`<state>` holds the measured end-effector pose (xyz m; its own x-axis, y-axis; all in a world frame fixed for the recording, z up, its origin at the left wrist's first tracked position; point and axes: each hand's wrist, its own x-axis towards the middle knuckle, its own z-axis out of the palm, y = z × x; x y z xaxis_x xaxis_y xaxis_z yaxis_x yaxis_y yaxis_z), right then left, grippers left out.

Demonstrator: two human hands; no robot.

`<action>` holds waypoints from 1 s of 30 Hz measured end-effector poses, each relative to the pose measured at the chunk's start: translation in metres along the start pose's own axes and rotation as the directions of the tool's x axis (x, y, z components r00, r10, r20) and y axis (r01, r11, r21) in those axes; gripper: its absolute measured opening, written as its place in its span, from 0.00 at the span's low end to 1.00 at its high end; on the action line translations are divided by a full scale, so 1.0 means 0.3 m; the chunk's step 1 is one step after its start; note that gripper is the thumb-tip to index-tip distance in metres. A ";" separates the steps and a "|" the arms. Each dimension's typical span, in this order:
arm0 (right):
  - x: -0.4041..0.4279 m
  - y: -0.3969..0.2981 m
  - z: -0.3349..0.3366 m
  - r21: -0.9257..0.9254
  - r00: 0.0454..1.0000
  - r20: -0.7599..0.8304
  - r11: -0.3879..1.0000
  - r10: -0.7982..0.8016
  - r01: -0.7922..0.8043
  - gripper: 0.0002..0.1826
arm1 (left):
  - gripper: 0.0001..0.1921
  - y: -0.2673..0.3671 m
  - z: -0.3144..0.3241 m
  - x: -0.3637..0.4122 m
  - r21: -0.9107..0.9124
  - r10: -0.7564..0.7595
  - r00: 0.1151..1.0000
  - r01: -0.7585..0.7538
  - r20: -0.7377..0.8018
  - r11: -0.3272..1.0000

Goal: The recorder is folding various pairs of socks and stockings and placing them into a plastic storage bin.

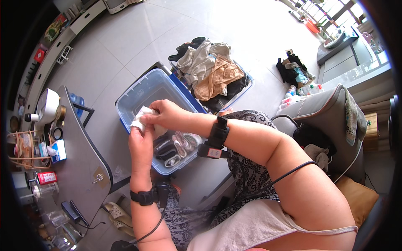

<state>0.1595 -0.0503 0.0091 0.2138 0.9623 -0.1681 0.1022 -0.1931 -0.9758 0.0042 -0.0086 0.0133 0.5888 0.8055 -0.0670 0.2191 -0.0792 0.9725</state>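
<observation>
A small bunched white cloth (143,113), perhaps a sock, is pinched between the fingers of my left hand (140,146) and my right hand (168,116). Both hands hover over a clear plastic storage bin (147,82) with blue edges. Rolled dark socks (166,150) and pale pink-and-white socks (182,142) lie in the near end of the bin. Beyond it on the right, a heap of clothes in white, tan and black (207,70) fills a lid or shallow tray with a clear rim (250,83).
At left is a grey table (81,150) bearing a tissue box (59,151), a wire basket and jars. A grey sofa (320,109) stands at right with a sock (350,116) over its arm. Slippers (119,216) and a dark clothing pile (292,70) lie on the floor.
</observation>
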 end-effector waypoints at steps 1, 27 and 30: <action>-0.002 -0.005 -0.001 0.009 1.000 0.006 1.000 0.004 -0.004 0.26 | 0.16 -0.003 0.000 0.001 0.004 0.004 1.000 -0.004 -0.007 1.000; -0.013 -0.016 -0.001 0.258 0.997 0.033 0.963 0.067 -0.074 0.21 | 0.15 0.023 -0.011 -0.009 0.164 0.082 0.994 -0.069 -0.075 0.984; -0.006 -0.017 -0.013 0.273 0.994 -0.043 0.958 0.097 -0.081 0.23 | 0.14 0.017 -0.022 -0.010 0.245 0.113 0.987 -0.082 -0.115 0.966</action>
<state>0.1624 -0.0518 0.0150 0.2642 0.9300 -0.2554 -0.1849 -0.2110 -0.9598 -0.0016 -0.0076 0.0200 0.5161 0.8537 0.0692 0.3540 -0.2861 0.8904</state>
